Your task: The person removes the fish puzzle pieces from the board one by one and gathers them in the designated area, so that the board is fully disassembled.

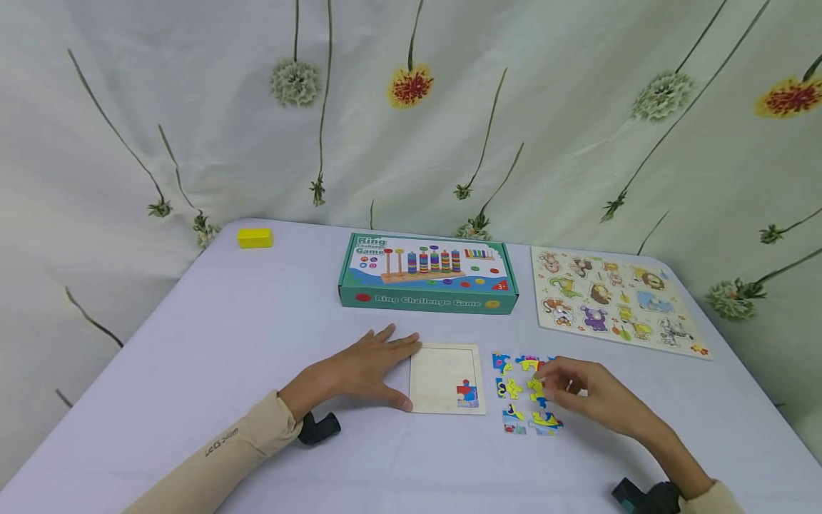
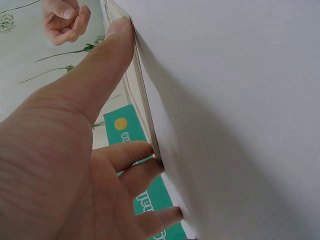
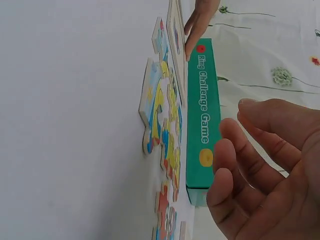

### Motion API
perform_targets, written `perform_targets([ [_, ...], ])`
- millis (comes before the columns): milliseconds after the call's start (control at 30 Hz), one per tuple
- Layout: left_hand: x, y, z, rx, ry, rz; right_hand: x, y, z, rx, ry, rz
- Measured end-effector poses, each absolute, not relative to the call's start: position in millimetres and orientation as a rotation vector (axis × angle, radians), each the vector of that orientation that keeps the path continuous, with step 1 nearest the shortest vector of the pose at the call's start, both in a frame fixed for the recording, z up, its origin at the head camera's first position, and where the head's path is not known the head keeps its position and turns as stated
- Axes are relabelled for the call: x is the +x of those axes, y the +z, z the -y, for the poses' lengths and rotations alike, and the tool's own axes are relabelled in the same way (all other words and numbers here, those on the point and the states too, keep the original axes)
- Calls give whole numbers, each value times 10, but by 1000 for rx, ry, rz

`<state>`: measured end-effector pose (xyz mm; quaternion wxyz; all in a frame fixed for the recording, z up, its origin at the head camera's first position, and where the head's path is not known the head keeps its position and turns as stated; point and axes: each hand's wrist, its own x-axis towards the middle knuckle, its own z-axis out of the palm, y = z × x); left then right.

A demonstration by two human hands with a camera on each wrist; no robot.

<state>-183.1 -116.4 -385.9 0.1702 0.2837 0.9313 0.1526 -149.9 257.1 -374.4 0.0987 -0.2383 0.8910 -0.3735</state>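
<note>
A pale wooden puzzle tray (image 1: 439, 371) lies on the table with one red-and-blue jigsaw piece (image 1: 467, 393) set in its lower right corner. Spread along the tray's left edge is my left hand (image 1: 369, 368), fingers nearly straight; in the left wrist view its thumb (image 2: 112, 47) and two fingertips touch the tray's side. Several colourful jigsaw pieces (image 1: 513, 389) lie to the right of the tray. Over the right side of these pieces hovers my right hand (image 1: 594, 396). The right wrist view shows its fingers (image 3: 250, 165) loosely bent, with nothing between them and the thumb.
Behind the tray stands a green Ring Challenge Game box (image 1: 427, 300). An animal picture board (image 1: 616, 303) lies at the back right. A yellow block (image 1: 255, 238) sits at the far left corner. A flower-patterned cloth (image 1: 552, 143) hangs behind the table.
</note>
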Motion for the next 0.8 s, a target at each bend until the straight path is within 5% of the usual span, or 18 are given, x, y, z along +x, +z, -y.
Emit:
perform_targets([
  [800, -1822, -3845, 1160, 792, 424, -2644, -1739, -3834, -1796, -956, -928, -2583],
])
